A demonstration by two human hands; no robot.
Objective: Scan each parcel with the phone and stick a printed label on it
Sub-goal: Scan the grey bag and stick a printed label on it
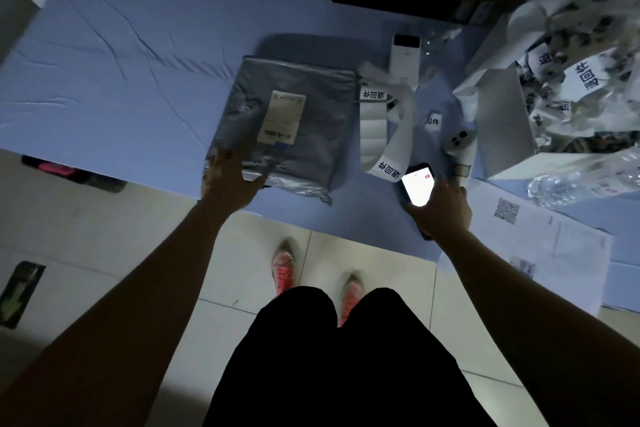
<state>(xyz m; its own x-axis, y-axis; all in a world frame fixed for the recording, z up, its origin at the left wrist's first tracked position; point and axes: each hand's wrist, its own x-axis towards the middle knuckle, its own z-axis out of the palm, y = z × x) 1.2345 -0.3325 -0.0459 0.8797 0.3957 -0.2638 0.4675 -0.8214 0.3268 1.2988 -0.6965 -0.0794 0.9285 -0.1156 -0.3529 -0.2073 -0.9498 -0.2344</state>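
On table (104, 80), label (282, 118) illegible, phone (417, 187) half-covered

The right hand (441, 210) hid the lower end of the phone (418, 185); the shipping label (282, 116) on the grey parcel (311, 135) was unreadably blurred.

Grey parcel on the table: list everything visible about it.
The grey parcel is a flat, soft plastic mailer bag, crinkled and glossy, lying on the blue-covered table near its front edge. A pale shipping label with a barcode is stuck near its middle. The left hand rests with spread fingers on its near left corner. A white label strip lies beside its right edge; contact unclear.
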